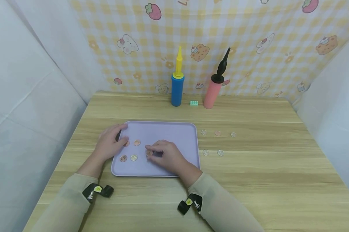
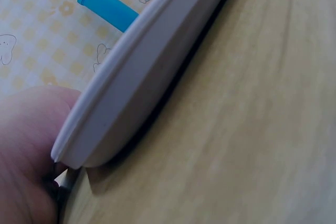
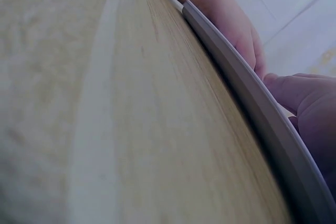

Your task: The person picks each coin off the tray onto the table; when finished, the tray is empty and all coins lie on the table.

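Observation:
A lilac tray (image 1: 174,132) lies on the wooden table with several coins in its left half. My right hand (image 1: 168,156) is over the tray and pinches a copper-coloured coin (image 1: 149,153) between thumb and fingers. Across the tray's left edge rests my left hand (image 1: 109,143), its thumb beside a copper coin (image 1: 127,143) that it partly covers. Nearby in the tray are another copper coin (image 1: 137,142), a darker copper coin (image 1: 123,158) and a silver coin (image 1: 134,157). In the left wrist view, the tray's side wall (image 2: 136,72) hides most of its inside.
Right of the tray, several coins lie on the table, among them a silver one (image 1: 206,152) and a copper one (image 1: 218,133). Behind stand a blue and yellow pump (image 1: 177,90), a small mint toy brick (image 1: 193,103) and a pink and black pump (image 1: 212,93), before a checked cloth (image 1: 105,64).

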Demonstrator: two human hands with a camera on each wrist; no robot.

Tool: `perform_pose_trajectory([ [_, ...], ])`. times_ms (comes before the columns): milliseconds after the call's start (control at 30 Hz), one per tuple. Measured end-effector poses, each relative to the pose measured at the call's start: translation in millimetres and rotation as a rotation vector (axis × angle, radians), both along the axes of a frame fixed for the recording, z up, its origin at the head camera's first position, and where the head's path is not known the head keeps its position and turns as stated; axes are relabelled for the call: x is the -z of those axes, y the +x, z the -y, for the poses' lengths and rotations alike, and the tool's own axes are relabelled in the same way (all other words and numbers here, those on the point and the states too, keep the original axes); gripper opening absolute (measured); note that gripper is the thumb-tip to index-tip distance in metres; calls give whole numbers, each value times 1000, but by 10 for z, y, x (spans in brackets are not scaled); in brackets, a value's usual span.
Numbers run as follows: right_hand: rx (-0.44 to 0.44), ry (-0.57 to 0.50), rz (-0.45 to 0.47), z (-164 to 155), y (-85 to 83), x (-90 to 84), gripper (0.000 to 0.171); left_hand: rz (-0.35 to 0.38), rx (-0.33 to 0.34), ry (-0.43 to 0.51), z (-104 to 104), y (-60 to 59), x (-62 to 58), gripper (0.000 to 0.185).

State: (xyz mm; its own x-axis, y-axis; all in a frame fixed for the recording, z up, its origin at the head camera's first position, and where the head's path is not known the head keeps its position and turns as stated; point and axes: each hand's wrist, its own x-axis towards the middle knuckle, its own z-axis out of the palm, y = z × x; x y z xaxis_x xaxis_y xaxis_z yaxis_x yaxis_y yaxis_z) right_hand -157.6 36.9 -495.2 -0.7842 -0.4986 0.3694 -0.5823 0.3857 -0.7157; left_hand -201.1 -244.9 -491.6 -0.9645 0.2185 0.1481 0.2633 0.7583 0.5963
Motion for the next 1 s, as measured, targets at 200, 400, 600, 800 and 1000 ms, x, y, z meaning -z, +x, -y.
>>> perform_pose_trajectory([
  [200, -55, 32, 12, -13, 13, 6, 26, 4, -2, -1, 3, 4, 11, 56],
  [400, -109, 82, -25, -30, 29, 6, 26, 1, -4, -7, 11, 7, 21, 55],
  [600, -89, 101, -88, -69, 47, 0, 28, 8, -3, -6, 14, 6, 10, 55],
  [800, -29, 83, -131, -147, 47, 2, 28, 9, 1, -4, 14, -19, 22, 56],
  [1000, -6, 94, -230, -198, 70, -15, 24, -8, 9, 6, 15, -15, 38, 54],
])
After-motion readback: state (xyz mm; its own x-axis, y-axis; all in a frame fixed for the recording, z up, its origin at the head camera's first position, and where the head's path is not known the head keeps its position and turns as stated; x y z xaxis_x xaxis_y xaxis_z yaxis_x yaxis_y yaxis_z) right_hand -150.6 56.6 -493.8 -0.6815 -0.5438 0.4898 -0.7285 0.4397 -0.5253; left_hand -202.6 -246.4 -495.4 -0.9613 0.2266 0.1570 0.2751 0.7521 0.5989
